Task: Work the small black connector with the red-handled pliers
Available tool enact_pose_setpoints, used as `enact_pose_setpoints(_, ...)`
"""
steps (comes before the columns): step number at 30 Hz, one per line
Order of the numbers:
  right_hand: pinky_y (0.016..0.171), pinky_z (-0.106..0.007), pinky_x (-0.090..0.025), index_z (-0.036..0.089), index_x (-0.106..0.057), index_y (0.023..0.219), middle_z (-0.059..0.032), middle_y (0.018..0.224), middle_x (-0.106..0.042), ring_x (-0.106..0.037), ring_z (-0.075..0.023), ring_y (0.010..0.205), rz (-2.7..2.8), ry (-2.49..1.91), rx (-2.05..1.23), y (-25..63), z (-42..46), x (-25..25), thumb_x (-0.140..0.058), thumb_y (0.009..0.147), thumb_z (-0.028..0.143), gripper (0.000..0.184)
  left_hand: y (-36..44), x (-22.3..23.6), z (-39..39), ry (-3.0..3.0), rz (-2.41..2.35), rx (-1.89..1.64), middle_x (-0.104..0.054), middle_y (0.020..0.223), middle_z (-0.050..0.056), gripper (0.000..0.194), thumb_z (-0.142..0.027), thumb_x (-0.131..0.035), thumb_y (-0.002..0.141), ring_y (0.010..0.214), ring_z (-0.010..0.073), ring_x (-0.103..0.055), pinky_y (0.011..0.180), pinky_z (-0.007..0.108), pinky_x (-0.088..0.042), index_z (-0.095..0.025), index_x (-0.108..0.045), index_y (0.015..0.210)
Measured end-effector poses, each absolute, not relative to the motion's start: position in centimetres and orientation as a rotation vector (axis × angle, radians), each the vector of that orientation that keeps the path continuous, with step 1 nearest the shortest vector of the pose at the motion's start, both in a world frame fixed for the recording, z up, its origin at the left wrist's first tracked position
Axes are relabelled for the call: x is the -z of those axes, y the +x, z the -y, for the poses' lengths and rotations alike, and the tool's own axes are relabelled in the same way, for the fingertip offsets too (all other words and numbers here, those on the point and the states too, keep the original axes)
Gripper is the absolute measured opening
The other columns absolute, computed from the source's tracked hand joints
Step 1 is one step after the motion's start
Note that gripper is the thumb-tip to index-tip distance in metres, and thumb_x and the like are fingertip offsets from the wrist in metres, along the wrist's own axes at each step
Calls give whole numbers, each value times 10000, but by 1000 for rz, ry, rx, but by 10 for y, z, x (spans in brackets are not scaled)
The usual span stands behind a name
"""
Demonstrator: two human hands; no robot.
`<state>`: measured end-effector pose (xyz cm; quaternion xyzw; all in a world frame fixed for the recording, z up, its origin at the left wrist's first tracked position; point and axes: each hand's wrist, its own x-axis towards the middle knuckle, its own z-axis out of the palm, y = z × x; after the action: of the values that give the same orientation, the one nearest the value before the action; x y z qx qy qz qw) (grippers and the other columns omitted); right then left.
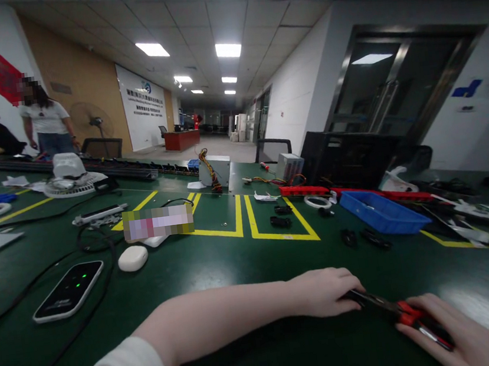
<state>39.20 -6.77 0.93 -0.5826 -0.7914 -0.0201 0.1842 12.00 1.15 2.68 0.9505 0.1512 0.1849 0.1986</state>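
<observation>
Over the table (219, 269), at lower right, the right hand (455, 323) is gripping red-handled pliers (404, 313), their nose pointing toward the left hand (326, 290), which is pinching a black piece (355, 297). With a weak hold, the pliers could be slipping and nipping the left hand. Yellow tape (239, 216) is marking the green surface; ceiling lights (229, 50) are glowing above.

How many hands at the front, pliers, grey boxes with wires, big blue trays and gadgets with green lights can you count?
Hands at the front: 2 (left hand, right hand)
Pliers: 1
Grey boxes with wires: 2 (left box, right box)
Big blue tray: 1
Gadget with green lights: 1
Total: 7
</observation>
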Motion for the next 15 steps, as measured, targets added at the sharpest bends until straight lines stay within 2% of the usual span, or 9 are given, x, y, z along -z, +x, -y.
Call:
enact_pose_setpoints(5, 613, -298, -556, 256, -619, 970, -75, 890, -685, -675, -221, 754, 2197, -1650, 64, 385, 73, -16, -596, 771, 584, 384, 118, -28, -7, 2640, -418, -517, -543, 1167, 96, 253, -256, -538, 928, 1053, 209, -574, 824, 296, -500, -139, -494, 1148)
enact_pose_setpoints(15, 656, -317, -531, 236, -598, 988, -76, 908, -666, -660, -218, 776, 2205, -1680, 58, 379, 79, -19, -526, 829, 577, 384, 125, -18, -8, 2690, -401, -583, -550, 1176, 99, 225, -243, -527, 937, 1077, 219, -564, 905, 328, -476, -160, -481, 1141)
